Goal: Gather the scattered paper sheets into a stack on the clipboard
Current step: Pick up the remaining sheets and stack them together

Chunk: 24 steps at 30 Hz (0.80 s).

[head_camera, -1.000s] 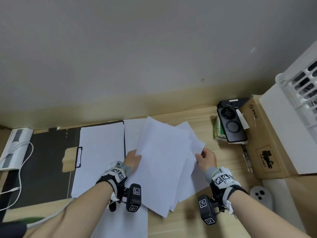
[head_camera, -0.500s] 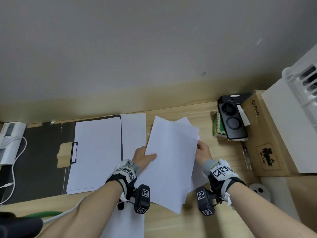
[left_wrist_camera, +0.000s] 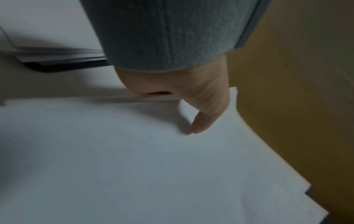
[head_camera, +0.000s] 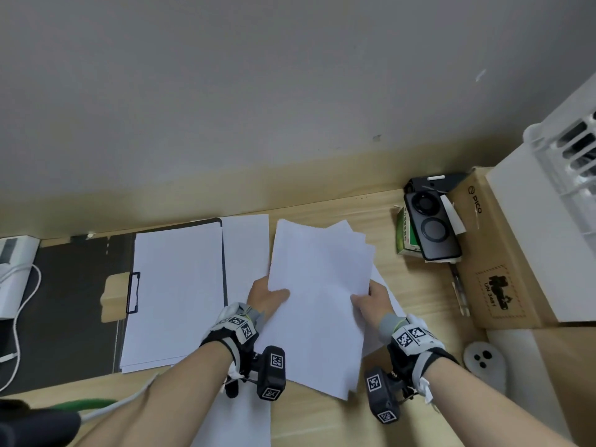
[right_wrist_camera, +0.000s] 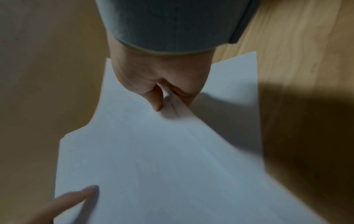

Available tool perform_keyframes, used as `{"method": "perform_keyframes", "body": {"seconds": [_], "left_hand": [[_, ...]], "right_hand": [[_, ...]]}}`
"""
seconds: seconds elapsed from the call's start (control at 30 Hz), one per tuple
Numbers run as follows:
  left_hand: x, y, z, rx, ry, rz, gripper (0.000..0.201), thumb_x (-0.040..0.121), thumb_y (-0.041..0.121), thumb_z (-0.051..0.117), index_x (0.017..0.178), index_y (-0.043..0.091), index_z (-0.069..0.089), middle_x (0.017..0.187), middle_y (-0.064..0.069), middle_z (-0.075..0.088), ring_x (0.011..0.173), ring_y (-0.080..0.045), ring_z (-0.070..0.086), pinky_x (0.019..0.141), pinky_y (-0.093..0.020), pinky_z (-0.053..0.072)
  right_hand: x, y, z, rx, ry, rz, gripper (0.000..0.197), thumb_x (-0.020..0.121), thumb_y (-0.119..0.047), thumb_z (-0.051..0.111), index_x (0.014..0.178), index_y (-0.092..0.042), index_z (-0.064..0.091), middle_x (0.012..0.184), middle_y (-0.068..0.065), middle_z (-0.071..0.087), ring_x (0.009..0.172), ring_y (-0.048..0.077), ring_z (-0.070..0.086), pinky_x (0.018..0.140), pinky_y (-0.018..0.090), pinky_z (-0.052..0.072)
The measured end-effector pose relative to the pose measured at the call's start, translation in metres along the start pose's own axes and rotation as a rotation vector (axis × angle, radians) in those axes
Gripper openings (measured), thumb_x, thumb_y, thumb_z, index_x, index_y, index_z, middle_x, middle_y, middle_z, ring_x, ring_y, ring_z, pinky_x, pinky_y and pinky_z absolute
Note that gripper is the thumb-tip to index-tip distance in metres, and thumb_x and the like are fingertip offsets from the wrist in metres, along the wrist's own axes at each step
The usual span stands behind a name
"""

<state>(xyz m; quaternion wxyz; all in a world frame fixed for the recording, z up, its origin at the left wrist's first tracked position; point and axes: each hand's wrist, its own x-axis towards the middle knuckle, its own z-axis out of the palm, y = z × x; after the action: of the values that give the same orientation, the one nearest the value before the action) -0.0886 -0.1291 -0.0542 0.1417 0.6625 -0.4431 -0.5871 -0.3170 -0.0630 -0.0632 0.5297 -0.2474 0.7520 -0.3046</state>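
Note:
Both hands hold a loose bundle of white paper sheets (head_camera: pixel 317 291) above the wooden desk. My left hand (head_camera: pixel 269 295) pinches its left edge, thumb on top (left_wrist_camera: pixel 203 121). My right hand (head_camera: pixel 369 300) pinches the right edge between thumb and fingers (right_wrist_camera: pixel 168 98). The sheets' far corners fan out unevenly. To the left lies the black clipboard (head_camera: pixel 77 304) with a stack of white sheets (head_camera: pixel 175 295) on it and its clip (head_camera: pixel 132 291) at the left. One sheet (head_camera: pixel 245 250) lies beside the clipboard, another sheet (head_camera: pixel 238 421) near my left forearm.
At the right stand a cardboard box (head_camera: pixel 496 269), a black device (head_camera: pixel 432 230) on a green packet, and a white crate (head_camera: pixel 567 175). A white round object (head_camera: pixel 483 362) lies near my right wrist. A white adapter with cable (head_camera: pixel 13 275) sits at far left.
The fanned sheets have been drawn together into a tighter bundle and turned more upright between my hands. My right hand has slid inward along the right edge.

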Motion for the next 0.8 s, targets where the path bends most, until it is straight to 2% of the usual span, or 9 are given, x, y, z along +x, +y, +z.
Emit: {"method": "perform_keyframes", "body": {"seconds": [0.13, 0.23, 0.3, 0.37, 0.47, 0.57, 0.63, 0.7, 0.8], "left_hand": [[-0.002, 0.008, -0.005, -0.175, 0.081, 0.091, 0.013, 0.086, 0.006, 0.064, 0.098, 0.011, 0.061, 0.078, 0.004, 0.064, 0.066, -0.003, 0.063, 0.053, -0.013, 0.048], [0.009, 0.006, -0.007, -0.162, 0.075, 0.024, 0.028, 0.084, 0.02, 0.069, 0.108, 0.01, 0.057, 0.091, -0.005, 0.064, 0.072, -0.014, 0.061, 0.059, -0.023, 0.05], [0.015, 0.0, -0.004, -0.052, 0.04, -0.076, 0.038, 0.078, 0.033, 0.068, 0.107, 0.011, 0.058, 0.086, -0.008, 0.064, 0.063, -0.021, 0.057, 0.058, -0.031, 0.048], [0.017, -0.007, 0.001, 0.026, 0.04, -0.149, 0.042, 0.074, 0.028, 0.064, 0.112, 0.01, 0.056, 0.084, -0.009, 0.064, 0.058, -0.023, 0.053, 0.058, -0.031, 0.046], [0.016, -0.01, 0.008, 0.109, 0.172, -0.107, 0.043, 0.08, 0.011, 0.059, 0.122, 0.009, 0.052, 0.104, -0.006, 0.065, 0.077, -0.021, 0.057, 0.07, -0.029, 0.044], [0.009, -0.005, 0.013, 0.191, 0.184, -0.108, 0.026, 0.082, 0.008, 0.059, 0.107, 0.013, 0.055, 0.093, -0.002, 0.059, 0.086, -0.02, 0.054, 0.074, -0.025, 0.04], [0.007, -0.001, 0.018, 0.193, 0.158, -0.12, 0.018, 0.081, 0.007, 0.057, 0.093, 0.017, 0.049, 0.09, -0.001, 0.057, 0.085, -0.02, 0.055, 0.069, -0.024, 0.043], [0.007, 0.0, 0.02, 0.183, 0.128, -0.128, 0.026, 0.08, 0.009, 0.056, 0.104, 0.016, 0.048, 0.1, -0.002, 0.062, 0.084, -0.019, 0.058, 0.058, -0.021, 0.043], [0.01, 0.0, 0.02, 0.156, 0.085, -0.138, 0.039, 0.074, 0.012, 0.055, 0.113, 0.005, 0.057, 0.096, -0.005, 0.068, 0.07, -0.015, 0.058, 0.05, -0.02, 0.038]], "right_hand": [[0.016, -0.027, -0.014, 0.011, 0.047, -0.082, 0.033, 0.081, 0.016, 0.042, 0.08, -0.01, 0.062, 0.077, 0.003, 0.063, 0.073, 0.019, 0.055, 0.063, 0.025, 0.045], [0.035, -0.04, -0.031, -0.128, 0.036, -0.101, 0.035, 0.08, 0.012, 0.041, 0.088, -0.01, 0.066, 0.082, 0.003, 0.065, 0.078, 0.02, 0.056, 0.073, 0.028, 0.046], [0.047, -0.043, -0.037, -0.301, 0.003, -0.102, 0.027, 0.076, 0.005, 0.045, 0.084, -0.012, 0.064, 0.081, 0.004, 0.063, 0.08, 0.024, 0.054, 0.071, 0.029, 0.043], [0.055, -0.039, -0.034, -0.557, 0.046, -0.076, 0.03, 0.075, -0.006, 0.056, 0.102, -0.015, 0.064, 0.1, 0.008, 0.061, 0.096, 0.029, 0.057, 0.08, 0.034, 0.047], [0.052, -0.022, -0.025, -0.763, 0.223, -0.018, 0.054, 0.073, -0.021, 0.069, 0.123, -0.011, 0.052, 0.124, 0.013, 0.048, 0.118, 0.035, 0.046, 0.096, 0.038, 0.041], [0.041, -0.009, -0.013, -0.721, 0.225, 0.068, 0.061, 0.068, -0.025, 0.072, 0.122, -0.01, 0.048, 0.118, 0.011, 0.053, 0.113, 0.034, 0.049, 0.089, 0.037, 0.044], [0.036, -0.005, -0.004, -0.74, 0.169, 0.117, 0.045, 0.063, -0.028, 0.071, 0.103, -0.011, 0.058, 0.102, 0.007, 0.063, 0.098, 0.03, 0.059, 0.077, 0.031, 0.05], [0.03, -0.003, 0.001, -0.714, 0.141, 0.128, 0.024, 0.062, -0.026, 0.07, 0.079, -0.012, 0.06, 0.083, 0.003, 0.066, 0.076, 0.025, 0.061, 0.06, 0.025, 0.048], [0.024, 0.003, -0.001, -0.414, 0.091, 0.083, 0.011, 0.071, -0.011, 0.07, 0.08, -0.012, 0.065, 0.079, 0.004, 0.068, 0.074, 0.027, 0.063, 0.059, 0.027, 0.048]]}}
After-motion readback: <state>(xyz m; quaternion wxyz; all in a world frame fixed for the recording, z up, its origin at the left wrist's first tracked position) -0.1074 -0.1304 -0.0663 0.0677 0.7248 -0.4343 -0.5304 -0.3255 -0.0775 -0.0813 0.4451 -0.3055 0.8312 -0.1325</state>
